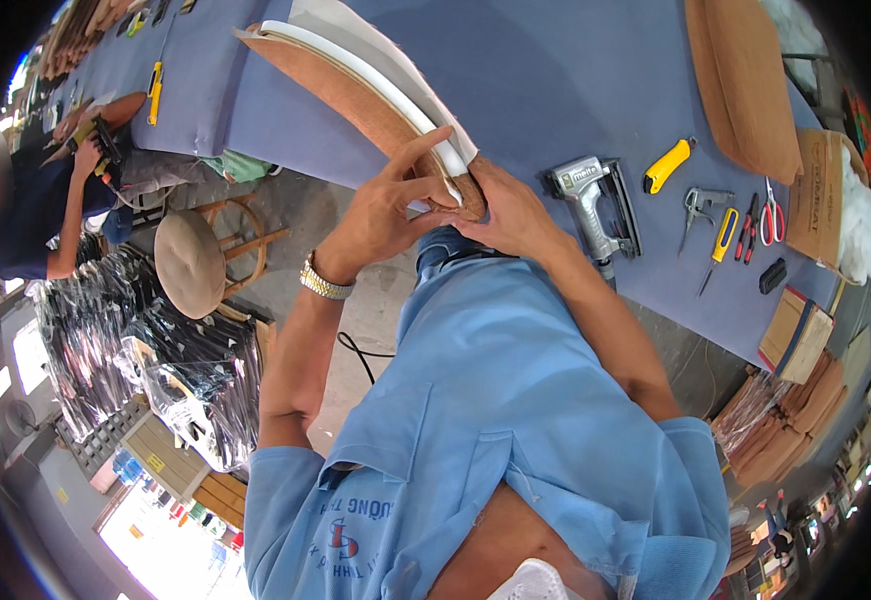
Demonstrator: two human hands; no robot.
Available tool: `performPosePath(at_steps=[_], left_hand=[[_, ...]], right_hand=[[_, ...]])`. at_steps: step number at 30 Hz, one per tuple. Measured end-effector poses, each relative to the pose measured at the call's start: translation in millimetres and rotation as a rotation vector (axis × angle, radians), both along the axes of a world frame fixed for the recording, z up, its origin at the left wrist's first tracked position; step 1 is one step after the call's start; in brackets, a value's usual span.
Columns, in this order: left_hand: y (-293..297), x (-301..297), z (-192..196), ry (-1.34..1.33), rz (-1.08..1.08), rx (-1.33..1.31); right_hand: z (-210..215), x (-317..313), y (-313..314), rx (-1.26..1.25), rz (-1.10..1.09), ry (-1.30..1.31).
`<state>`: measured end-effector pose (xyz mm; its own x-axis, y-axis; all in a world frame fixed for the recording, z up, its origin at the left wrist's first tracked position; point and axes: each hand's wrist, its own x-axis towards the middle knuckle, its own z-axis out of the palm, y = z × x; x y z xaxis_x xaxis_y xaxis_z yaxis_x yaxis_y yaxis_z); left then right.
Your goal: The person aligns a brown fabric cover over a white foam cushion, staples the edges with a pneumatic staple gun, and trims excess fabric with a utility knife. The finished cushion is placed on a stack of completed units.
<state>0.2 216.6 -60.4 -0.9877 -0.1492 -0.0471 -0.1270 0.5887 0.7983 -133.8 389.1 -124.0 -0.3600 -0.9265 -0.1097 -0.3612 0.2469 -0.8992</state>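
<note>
A long curved upholstered piece (361,104) lies over the table's near edge, its end pointing toward me. It has brown fabric on one side, a white strip (366,72) along its curve and pale lining on the other side. My left hand (391,205) grips the near end, thumb and lower fingers pinching the fabric while the index finger stretches across the white strip. From the other side, my right hand (511,212) holds the same end, its thumb near the left fingertips. What lies under the fingers is partly hidden.
On the blue-covered table (546,70), right of my hands, lie a silver staple gun (586,195), yellow utility knife (668,166), screwdriver (725,236) and red-handled scissors (773,214). Brown padded pieces (741,80) lie beyond. At left are a round stool (190,262) and a co-worker (31,200) holding a tool.
</note>
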Motion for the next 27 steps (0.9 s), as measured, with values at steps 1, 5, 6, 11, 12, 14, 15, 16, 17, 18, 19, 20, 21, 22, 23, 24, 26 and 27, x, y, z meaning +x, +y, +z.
performPosePath(at_steps=[1,5,6,11,12,14,15,16,17,18,19,20,21,22,23,24,26,27], left_hand=[[0,-1,3,-0.028,-0.004,0.013],[1,-6,5,0.004,-0.048,-0.011],[0,-7,3,0.051,-0.082,-0.04],[-3,-12,4,-0.003,-0.087,0.003],[-5,-12,5,0.001,-0.096,-0.007],[-7,-14,9,-0.015,-0.11,-0.027],[-7,-14,11,-0.035,-0.115,-0.039],[-8,-15,13,-0.055,-0.119,-0.05],[-8,-15,12,-0.056,-0.111,-0.028],[-7,-14,10,-0.057,-0.102,-0.005],[-7,-14,9,-0.058,-0.093,0.018],[-6,-15,10,-0.052,-0.1,0.008],[-6,-17,11,-0.046,-0.108,-0.002],[-6,-18,12,-0.04,-0.115,-0.012],[-6,-18,11,-0.03,-0.116,-0.001],[-6,-18,10,-0.02,-0.116,0.01],[-6,-18,6,-0.016,-0.12,0.03],[-7,-18,4,-0.022,-0.124,0.038]], right_hand=[[-1,0,0,0.002,-0.003,0.005],[5,-4,0,0.038,0.007,-0.01],[6,-5,0,0.05,0.006,-0.021],[8,-7,1,0.073,-0.012,-0.053],[7,-6,1,0.054,-0.012,-0.06],[2,-4,0,0.015,-0.01,-0.075],[1,-4,-1,-0.003,-0.015,-0.072],[1,-3,-1,-0.021,-0.02,-0.07],[1,-2,0,-0.037,-0.024,-0.067],[0,-2,0,-0.021,-0.019,-0.06],[0,-3,0,-0.005,-0.014,-0.052],[-1,-3,0,0.011,-0.008,-0.044],[-1,-3,0,0.008,-0.01,-0.042],[-1,-3,0,0.005,-0.013,-0.039],[-1,-4,1,0.002,-0.014,-0.035],[-3,-4,0,0.0,-0.002,-0.019],[-7,-3,0,-0.001,0.023,0.014],[-7,-3,0,0.003,0.021,0.015]])
